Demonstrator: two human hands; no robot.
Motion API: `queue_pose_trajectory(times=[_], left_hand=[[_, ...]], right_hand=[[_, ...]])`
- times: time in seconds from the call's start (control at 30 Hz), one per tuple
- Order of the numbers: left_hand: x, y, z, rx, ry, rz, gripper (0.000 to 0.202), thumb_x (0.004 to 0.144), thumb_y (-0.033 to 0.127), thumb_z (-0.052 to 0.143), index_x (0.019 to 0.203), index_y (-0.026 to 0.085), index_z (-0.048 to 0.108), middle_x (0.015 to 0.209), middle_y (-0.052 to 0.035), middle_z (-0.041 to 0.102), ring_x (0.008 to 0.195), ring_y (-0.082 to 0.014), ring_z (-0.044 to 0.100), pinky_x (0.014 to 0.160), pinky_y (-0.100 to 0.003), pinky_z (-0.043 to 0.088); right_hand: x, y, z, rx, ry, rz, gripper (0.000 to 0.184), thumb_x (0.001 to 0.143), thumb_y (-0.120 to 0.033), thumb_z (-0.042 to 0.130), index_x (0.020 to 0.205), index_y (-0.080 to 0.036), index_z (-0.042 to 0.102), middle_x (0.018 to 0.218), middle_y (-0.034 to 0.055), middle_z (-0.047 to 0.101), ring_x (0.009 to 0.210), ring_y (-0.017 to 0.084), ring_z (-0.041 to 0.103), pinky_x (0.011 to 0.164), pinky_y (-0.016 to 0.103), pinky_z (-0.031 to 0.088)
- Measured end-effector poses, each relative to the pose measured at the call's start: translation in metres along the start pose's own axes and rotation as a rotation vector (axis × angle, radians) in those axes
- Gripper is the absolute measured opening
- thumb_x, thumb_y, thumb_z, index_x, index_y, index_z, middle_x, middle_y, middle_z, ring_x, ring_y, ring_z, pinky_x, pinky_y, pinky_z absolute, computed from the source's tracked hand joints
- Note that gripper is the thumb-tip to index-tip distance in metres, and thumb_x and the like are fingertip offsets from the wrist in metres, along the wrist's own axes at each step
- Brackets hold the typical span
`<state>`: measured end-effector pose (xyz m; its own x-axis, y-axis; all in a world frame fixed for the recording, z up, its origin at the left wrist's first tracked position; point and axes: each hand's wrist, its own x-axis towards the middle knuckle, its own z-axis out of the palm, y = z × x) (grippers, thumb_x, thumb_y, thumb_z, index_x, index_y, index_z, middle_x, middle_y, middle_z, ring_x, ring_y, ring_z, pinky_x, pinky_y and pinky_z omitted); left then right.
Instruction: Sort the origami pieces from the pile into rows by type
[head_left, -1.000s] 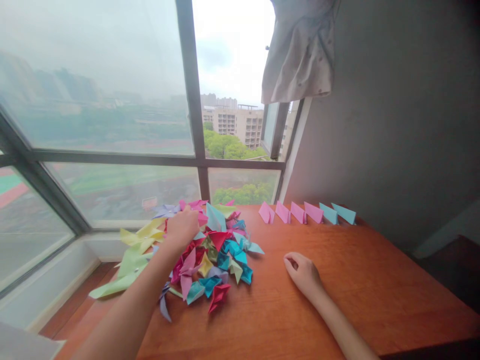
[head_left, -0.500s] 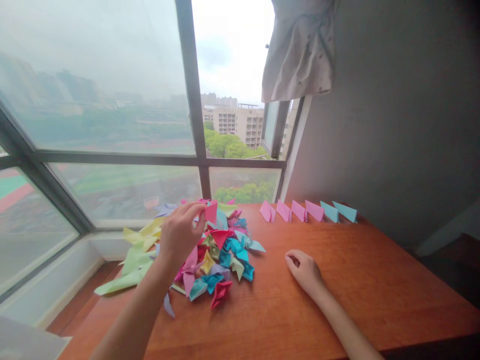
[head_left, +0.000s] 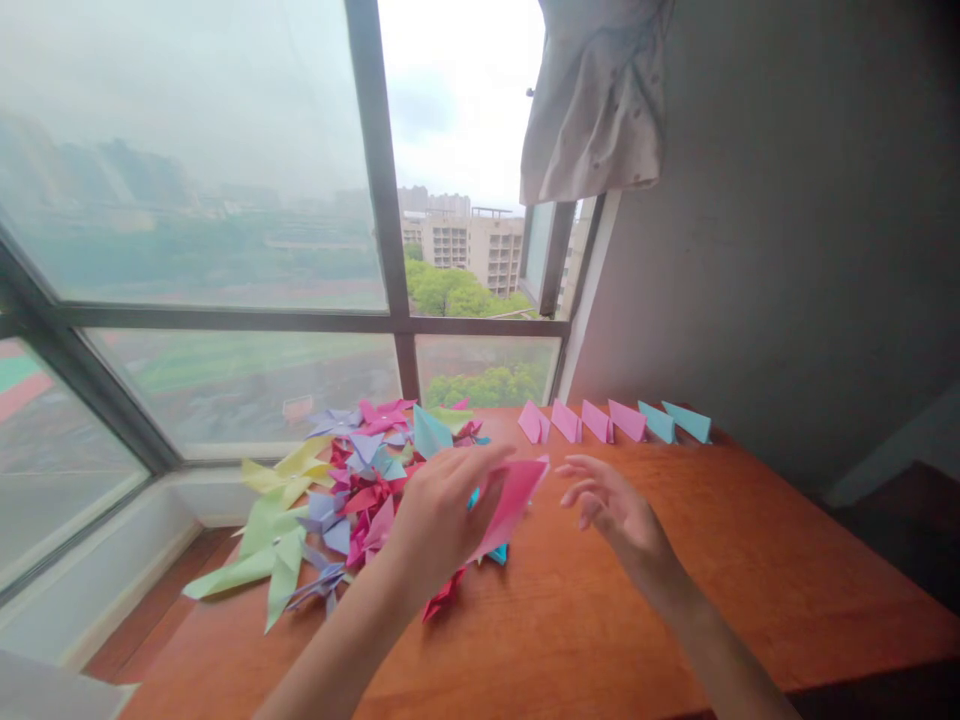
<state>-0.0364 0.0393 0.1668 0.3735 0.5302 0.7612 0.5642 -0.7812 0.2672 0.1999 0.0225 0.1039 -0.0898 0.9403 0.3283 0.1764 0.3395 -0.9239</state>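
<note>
1. Your left hand [head_left: 441, 508] pinches a bright-pink folded-paper piece [head_left: 512, 505] at its 3 o'clock, carried away from the pile since half a second ago, so it is now between your hands.
2. Farther toward 3 o'clock, your right hand [head_left: 621, 515] has uncurled, fingers loosely spread, apart from the piece.
3. At 10 o'clock lies a loose pile of multicoloured folded-paper shapes [head_left: 367, 495].
4. At 1 o'clock, four pink and two light-blue folded-paper triangles [head_left: 598, 424] sit in a row.
5. No container shows; the reddish-brown wooden table [head_left: 570, 645] bears both groups.

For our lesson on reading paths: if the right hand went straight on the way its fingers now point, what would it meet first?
Probably the pink paper held in the left hand: the right hand points toward it across a gap. Depth is unclear from one view, so it might miss.
</note>
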Motion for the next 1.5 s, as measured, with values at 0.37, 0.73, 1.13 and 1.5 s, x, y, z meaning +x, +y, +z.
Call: queue_pose_trajectory(times=[0.37, 0.73, 1.13, 1.5], left_hand=[[-0.031, 0.02, 0.031, -0.181, -0.114, -0.073, 0.032, 0.092, 0.02, 0.057, 0.124, 0.021, 0.056, 0.11, -0.0095, 0.07, 0.1, -0.0219, 0.066, 0.086, -0.034, 0.051], [-0.067, 0.006, 0.048, -0.842, -0.128, -0.662, 0.018, 0.087, 0.031, 0.065, 0.097, 0.017, 0.071, 0.09, -0.0074, 0.072, 0.077, -0.0184, 0.068, 0.067, -0.025, 0.055], [-0.061, -0.011, 0.057, -0.953, -0.014, -0.804, 0.013, 0.079, 0.027, 0.072, 0.087, 0.017, 0.073, 0.081, -0.0053, 0.074, 0.079, -0.0191, 0.07, 0.072, -0.026, 0.056], [-0.058, -0.032, 0.057, -0.805, -0.002, -0.682, 0.016, 0.084, 0.022, 0.066, 0.098, 0.017, 0.071, 0.086, -0.0057, 0.075, 0.081, -0.0185, 0.071, 0.074, -0.027, 0.057]], right_hand=[[-0.011, -0.023, 0.001, -0.177, -0.038, -0.127, 0.016, 0.09, -0.033, 0.059, 0.09, -0.021, 0.07, 0.105, 0.0085, 0.069, 0.101, 0.021, 0.064, 0.089, 0.03, 0.053], [-0.028, 0.004, -0.013, -0.02, 0.207, 0.028, 0.025, 0.084, -0.045, 0.065, 0.091, -0.022, 0.073, 0.109, 0.0104, 0.07, 0.103, 0.026, 0.065, 0.083, 0.032, 0.057], [-0.035, 0.029, -0.026, -0.476, 0.183, -0.185, 0.015, 0.089, -0.036, 0.062, 0.089, -0.028, 0.074, 0.112, 0.0083, 0.067, 0.104, 0.024, 0.062, 0.084, 0.035, 0.054], [-0.024, 0.036, -0.029, -0.731, 0.073, -0.361, 0.017, 0.091, -0.028, 0.056, 0.089, -0.028, 0.072, 0.081, 0.0051, 0.067, 0.082, 0.021, 0.061, 0.074, 0.033, 0.051]])
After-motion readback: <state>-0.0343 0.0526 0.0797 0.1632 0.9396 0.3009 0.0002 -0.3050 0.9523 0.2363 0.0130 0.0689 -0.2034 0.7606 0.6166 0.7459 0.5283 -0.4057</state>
